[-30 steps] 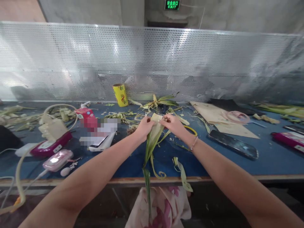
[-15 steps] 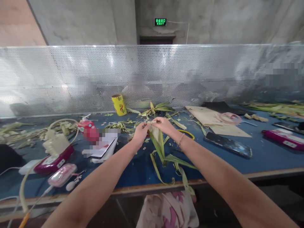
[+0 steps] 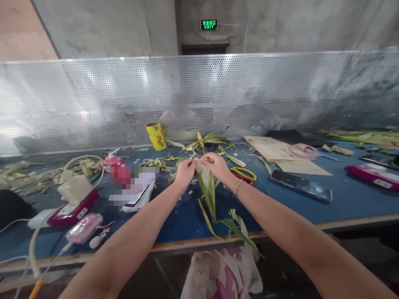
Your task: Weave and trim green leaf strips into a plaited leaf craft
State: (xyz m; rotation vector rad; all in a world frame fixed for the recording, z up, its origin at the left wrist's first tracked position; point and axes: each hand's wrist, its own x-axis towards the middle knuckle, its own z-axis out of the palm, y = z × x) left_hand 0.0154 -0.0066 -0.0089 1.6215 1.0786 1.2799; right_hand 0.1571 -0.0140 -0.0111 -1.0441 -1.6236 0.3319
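Observation:
Both hands meet over the middle of the blue table (image 3: 174,224), pinching the pale end of a green corn husk (image 3: 206,187). My left hand (image 3: 185,172) grips that end from the left, fingertips pressed together. From the right, my right hand (image 3: 215,165) pinches it close beside the left. The husk's long leaves hang toward me, and their tips trail over the table's front edge. Beyond my right wrist lie scissors with yellow and red handles (image 3: 245,173), partly hidden. Behind the hands are husk scraps (image 3: 162,164) and a pile of leaves (image 3: 202,142).
A yellow roll (image 3: 156,137) stands near the perforated metal screen (image 3: 199,83). To the left are a phone (image 3: 139,199), a red packet (image 3: 117,169), a pink case (image 3: 84,228) and cables. On the right lie a dark phone (image 3: 301,185), cardboard (image 3: 271,151) and a purple device (image 3: 374,176).
The view has shifted slightly. Both hands keep their pinch on the husk, while its lower leaves have swung and now hang differently. More of the scissors shows beside my right wrist.

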